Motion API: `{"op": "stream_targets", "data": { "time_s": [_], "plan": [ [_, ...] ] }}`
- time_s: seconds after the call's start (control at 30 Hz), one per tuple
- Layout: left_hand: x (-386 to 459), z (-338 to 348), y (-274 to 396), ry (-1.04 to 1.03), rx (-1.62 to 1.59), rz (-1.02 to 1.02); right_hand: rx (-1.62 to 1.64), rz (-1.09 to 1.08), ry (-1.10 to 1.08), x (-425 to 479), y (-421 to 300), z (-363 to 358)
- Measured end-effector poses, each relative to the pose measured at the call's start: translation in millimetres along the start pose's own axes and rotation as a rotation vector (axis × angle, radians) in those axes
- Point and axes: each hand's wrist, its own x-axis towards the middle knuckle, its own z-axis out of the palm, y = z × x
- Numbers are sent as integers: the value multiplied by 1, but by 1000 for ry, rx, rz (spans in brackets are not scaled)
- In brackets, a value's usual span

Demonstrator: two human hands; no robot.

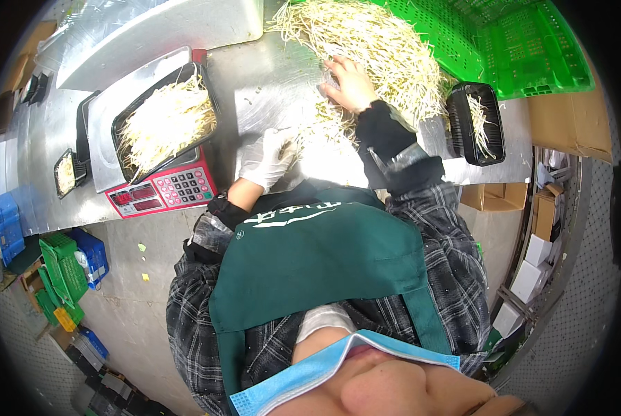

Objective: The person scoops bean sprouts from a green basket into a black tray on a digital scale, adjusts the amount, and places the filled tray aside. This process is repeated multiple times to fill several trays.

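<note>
A large heap of bean sprouts (388,57) lies on the steel table (258,73). My right hand (349,86), bare, rests at the heap's left edge with its fingers spread; whether sprouts are under the fingers is hidden. My left hand (269,158), in a white glove, has its fingers curled at a smaller patch of sprouts (323,127) near my apron, and strands show at the fingertips. To the left, a black plastic tray (215,104) full of sprouts sits tilted on a red digital scale (206,174). Another black tray (458,125) with a few sprouts stands right of the heap.
A green perforated crate (536,52) lies at the back right, by a cardboard box (570,122). A white foam container (149,36) stands behind the scale. A small filled tray (74,182) is at the far left. Blue and green crates (63,262) stand on the floor.
</note>
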Motion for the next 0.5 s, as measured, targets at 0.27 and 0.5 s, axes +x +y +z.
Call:
{"op": "stream_targets", "data": {
  "time_s": [0.27,0.5],
  "plan": [
    [19,-14,10,213,61,-24,455,99,-300,-59,-11,-39],
    [82,29,-13,230,275,436,16,79,-182,-60,6,2]
  ]
}}
